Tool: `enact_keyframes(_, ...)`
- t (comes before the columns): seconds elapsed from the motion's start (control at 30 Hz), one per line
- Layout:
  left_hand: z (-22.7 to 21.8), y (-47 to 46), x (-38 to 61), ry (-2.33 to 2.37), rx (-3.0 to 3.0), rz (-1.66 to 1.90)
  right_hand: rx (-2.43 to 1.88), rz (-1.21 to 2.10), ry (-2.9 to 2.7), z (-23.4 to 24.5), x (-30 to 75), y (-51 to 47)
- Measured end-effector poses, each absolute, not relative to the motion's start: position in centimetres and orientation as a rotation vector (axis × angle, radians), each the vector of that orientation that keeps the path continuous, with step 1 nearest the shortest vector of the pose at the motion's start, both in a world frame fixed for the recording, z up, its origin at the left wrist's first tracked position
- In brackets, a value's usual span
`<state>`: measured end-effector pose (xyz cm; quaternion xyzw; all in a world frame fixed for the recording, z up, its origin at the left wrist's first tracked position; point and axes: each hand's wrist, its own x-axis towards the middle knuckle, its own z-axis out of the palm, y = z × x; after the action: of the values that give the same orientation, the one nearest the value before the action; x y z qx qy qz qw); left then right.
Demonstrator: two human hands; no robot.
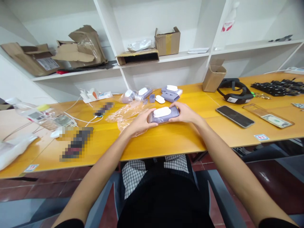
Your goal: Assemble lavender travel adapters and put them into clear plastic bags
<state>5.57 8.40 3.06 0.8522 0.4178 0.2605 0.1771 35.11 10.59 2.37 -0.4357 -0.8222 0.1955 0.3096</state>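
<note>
Both my hands hold a purple-grey oblong device (166, 117) with a white oval piece (162, 111) on top, just above the orange table (166, 141). My left hand (140, 124) grips its left end and my right hand (186, 113) grips its right end. Behind it lie more purple parts (170, 96), white oval pieces (160, 99) and bagged ones (139, 93). A crumpled clear plastic bag (123, 114) lies beside my left hand.
A phone (234, 116), a clear case with a banknote (270, 116), a black headset (234, 91), a small cardboard box (213, 77) and black parts (279, 87) lie to the right. White cables (80, 120) and bags (42, 115) lie left. Shelves hold cardboard boxes (167, 41).
</note>
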Motion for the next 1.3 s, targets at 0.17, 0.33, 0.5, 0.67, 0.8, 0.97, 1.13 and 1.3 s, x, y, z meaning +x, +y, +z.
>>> enact_keyframes(0.17,2.3,8.6,5.5,1.179,2.414,0.766,-1.033,0.566,-2.175,2.1,35.7,11.3)
enact_keyframes(0.33,2.5,7.9,5.8,1.124,2.360,0.807,-0.994,0.826,-2.128,2.5,36.2,10.9)
enact_keyframes(0.5,2.9,7.6,6.0,1.113,2.368,0.784,-0.996,1.032,-2.008,3.0,35.8,10.1)
enact_keyframes(0.67,3.6,8.7,6.4,1.152,2.527,0.690,-0.985,0.990,-1.960,2.0,33.4,9.7)
enact_keyframes(0.8,3.9,9.6,7.1,1.112,2.642,0.621,-0.993,1.039,-1.925,0.7,32.2,10.0)
enact_keyframes(0.97,4.3,9.6,8.5,1.256,2.624,0.637,-0.855,1.285,-1.746,-0.1,31.2,10.4)
enact_keyframes(1.13,4.8,9.4,11.2,1.275,2.567,0.692,-0.621,1.529,-1.713,-0.3,29.4,9.8)
enact_keyframes(1.3,7.1,9.8,12.0,1.212,2.499,0.725,-0.628,1.499,-1.700,0.0,29.8,10.2)
